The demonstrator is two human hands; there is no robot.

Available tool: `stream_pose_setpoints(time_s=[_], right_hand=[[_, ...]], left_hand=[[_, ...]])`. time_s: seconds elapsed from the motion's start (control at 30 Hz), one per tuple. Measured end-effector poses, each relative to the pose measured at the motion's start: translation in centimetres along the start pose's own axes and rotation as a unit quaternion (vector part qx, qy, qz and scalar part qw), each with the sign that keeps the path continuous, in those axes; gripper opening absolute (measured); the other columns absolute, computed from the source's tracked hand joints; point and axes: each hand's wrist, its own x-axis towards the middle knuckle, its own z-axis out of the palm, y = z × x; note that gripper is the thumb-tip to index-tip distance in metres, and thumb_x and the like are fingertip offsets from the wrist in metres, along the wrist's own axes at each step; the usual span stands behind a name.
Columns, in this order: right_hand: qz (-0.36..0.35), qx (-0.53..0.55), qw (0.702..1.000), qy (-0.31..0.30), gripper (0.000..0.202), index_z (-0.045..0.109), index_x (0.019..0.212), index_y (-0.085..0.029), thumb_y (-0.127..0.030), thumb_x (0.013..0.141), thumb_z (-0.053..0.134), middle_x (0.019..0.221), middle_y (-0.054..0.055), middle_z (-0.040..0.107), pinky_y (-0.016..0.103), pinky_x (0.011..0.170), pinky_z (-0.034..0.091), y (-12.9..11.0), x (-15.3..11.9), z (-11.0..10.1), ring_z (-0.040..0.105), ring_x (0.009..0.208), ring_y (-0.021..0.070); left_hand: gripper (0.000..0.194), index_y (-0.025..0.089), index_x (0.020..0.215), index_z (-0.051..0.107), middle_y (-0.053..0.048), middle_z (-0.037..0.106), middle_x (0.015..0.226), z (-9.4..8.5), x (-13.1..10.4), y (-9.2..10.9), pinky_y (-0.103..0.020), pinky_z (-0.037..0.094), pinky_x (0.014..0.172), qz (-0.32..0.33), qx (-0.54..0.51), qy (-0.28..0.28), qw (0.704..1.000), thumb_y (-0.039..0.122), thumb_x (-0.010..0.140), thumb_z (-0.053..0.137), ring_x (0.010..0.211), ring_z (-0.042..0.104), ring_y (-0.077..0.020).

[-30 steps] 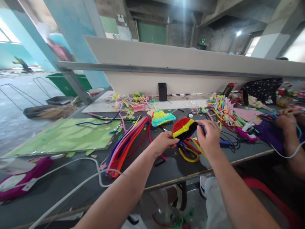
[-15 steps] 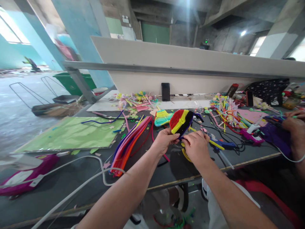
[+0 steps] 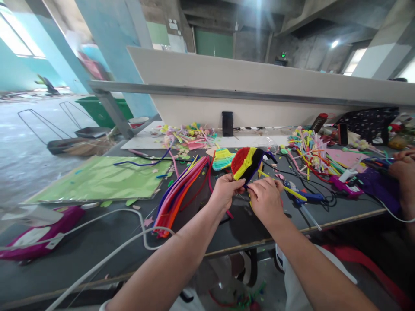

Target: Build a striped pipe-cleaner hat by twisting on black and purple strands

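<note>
A fuzzy piece striped red, yellow and black (image 3: 244, 163), with a dark purple strand along its edge, is held up over the table. My left hand (image 3: 228, 189) pinches its lower left edge. Close beside it, my right hand (image 3: 266, 196) has its fingers closed on the purple strand (image 3: 249, 185) at the bottom edge. Behind the piece lies a turquoise and yellow fuzzy piece (image 3: 222, 159). A bundle of pink, orange and purple pipe cleaners (image 3: 181, 194) rests left of my hands. One yellow pipe cleaner (image 3: 294, 194) lies to the right.
A green sheet (image 3: 100, 179) and a magenta power strip (image 3: 61, 229) with a white cable are at the left. A phone (image 3: 227, 124) leans on the back board. Blue-handled pliers (image 3: 308, 196) and black cables lie right. Another person's hand (image 3: 403, 166) is at the far right.
The view has shifted slightly, so the scene sits a little further right. Both hands keep their grip, and the striped piece has tilted slightly.
</note>
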Motion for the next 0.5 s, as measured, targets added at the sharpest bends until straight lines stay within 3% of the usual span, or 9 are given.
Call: stream_pose_setpoints(time_s=[0.27, 0.5], right_hand=[[-0.003, -0.002, 1.0, 0.001, 0.012, 0.066, 0.078, -0.023, -0.022, 0.085, 0.057, 0.08, 0.002, 0.068, 0.04, 0.087, 0.026, 0.63, 0.15, 0.09, 0.053, 0.086, 0.0205], [0.004, -0.011, 1.0, 0.021, 0.016, 0.063, 0.075, -0.022, -0.023, 0.088, 0.054, 0.081, 0.004, 0.068, 0.041, 0.087, 0.027, -0.13, -0.12, -0.48, 0.053, 0.086, 0.021]], left_hand=[[0.031, 0.01, 0.069, 0.062, 0.001, 0.06, 0.058, 0.36, -0.21, -0.29, -0.022, 0.045, 0.048, 0.006, -0.011, 0.002, 1.0, 0.027, 0.051, 0.082, 0.043, 0.052, -0.0069], [0.032, 0.012, 0.07, 0.06, 0.003, 0.058, 0.056, 0.37, 0.05, -0.66, -0.021, 0.043, 0.048, 0.012, -0.034, 0.042, 0.998, 0.028, 0.054, 0.081, 0.045, 0.052, -0.0068]])
